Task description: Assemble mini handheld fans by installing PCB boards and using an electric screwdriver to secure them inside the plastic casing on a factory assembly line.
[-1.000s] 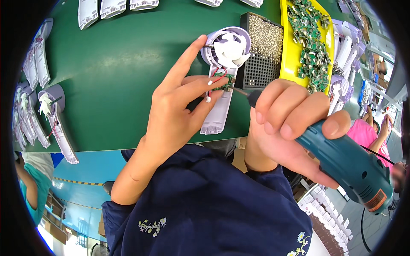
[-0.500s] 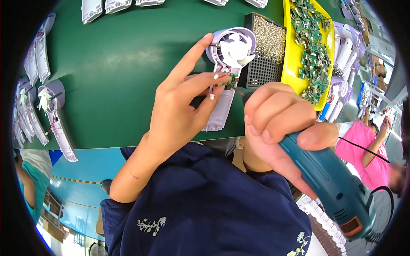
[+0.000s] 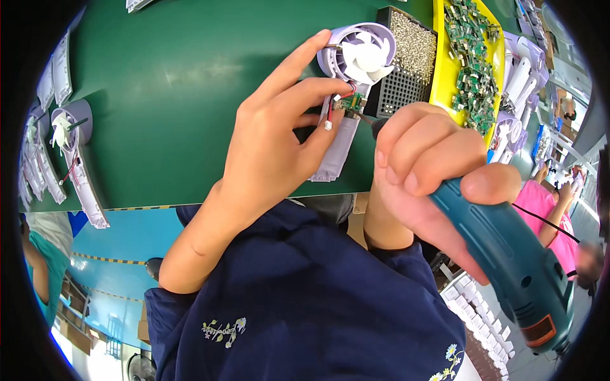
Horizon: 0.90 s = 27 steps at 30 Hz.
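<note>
A pale purple handheld-fan half shell [image 3: 337, 152] lies on the green table, with white fan blades [image 3: 368, 56] in its round head. My left hand [image 3: 270, 140] steadies it: one fingertip rests on the round rim, while the thumb and another finger pinch a small green circuit board [image 3: 351, 101] in the handle. Red and black wires with a white plug [image 3: 328, 125] hang beside those fingers. Wrapped round a teal electric screwdriver [image 3: 502, 241], my right hand [image 3: 438, 155] holds its bit slanted at the board's right edge. The bit's very tip and any screw under it are too small to make out.
Just right of the fan stands a black box of small screws [image 3: 413, 47], beside a yellow tray [image 3: 438, 89] of circuit boards. More fan shells lie at the left [image 3: 82, 178] and right [image 3: 527, 63]. Co-workers sit on both sides. A dark cord crosses at right.
The whole view has shifted, so the fan, boxes and hands appear slightly higher and farther right. Both hands keep their holds, and the screwdriver bit stays at the board.
</note>
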Motion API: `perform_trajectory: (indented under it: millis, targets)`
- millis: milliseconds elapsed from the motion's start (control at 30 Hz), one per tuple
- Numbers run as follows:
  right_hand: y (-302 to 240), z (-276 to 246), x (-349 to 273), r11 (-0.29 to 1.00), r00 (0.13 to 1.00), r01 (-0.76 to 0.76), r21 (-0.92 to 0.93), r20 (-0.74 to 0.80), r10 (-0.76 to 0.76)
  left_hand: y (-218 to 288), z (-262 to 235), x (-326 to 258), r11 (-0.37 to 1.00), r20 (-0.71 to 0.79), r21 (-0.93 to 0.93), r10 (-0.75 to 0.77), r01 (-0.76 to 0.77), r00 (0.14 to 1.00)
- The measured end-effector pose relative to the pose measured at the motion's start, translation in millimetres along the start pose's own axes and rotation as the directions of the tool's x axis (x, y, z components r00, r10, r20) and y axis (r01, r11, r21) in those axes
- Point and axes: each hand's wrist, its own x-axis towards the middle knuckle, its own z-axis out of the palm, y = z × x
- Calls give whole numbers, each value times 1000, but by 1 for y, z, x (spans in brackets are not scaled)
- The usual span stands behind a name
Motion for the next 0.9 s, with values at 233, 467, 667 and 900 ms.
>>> perform_trajectory:
  millis: [233,467,667,900]
  targets:
    - [5,2,-1,997,992,81,18,-102,-78,1,2,-1,1000,6,-25,-16,16,1000]
    - [-53,-55,-12,911,564,-401,-93,-809,165,9,-3,-2,978,39,-152,-142,146,989]
    - [-49,-103,-41,324,447,-875,-359,-856,259,9,-9,-3,998,126,39,-61,56,990]
    - [-36,-77,-45,107,550,-835,-540,-828,108,7,-1,-11,986,-85,165,-11,25,996]
